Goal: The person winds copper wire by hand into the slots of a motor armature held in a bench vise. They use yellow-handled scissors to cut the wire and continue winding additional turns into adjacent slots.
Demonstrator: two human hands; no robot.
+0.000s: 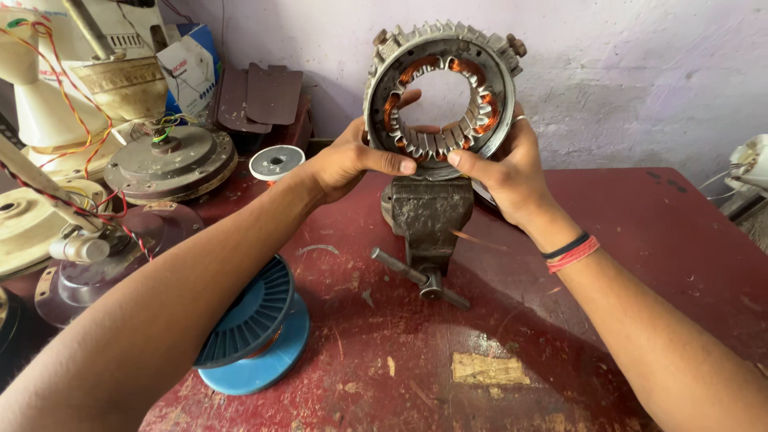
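Observation:
A round metal motor stator [384, 60] with copper windings inside its ring stands upright above a grey bench vise [426, 214]. My left hand [352, 156] grips the stator's lower left rim, thumb across the front and fingers through the bore. My right hand [508, 168] grips the lower right rim, thumb on the front teeth. The vise handle [420, 278] sticks out toward me on the red table [624, 240]. Whether the vise jaws clamp the stator is hidden by my hands.
A blue wire spool [256, 336] lies by my left forearm. A small white spool [276, 162], a grey fan motor housing [172, 164], cream fan parts [48, 96] with red and yellow wires, and a clear cover [80, 280] crowd the left. A wall stands behind.

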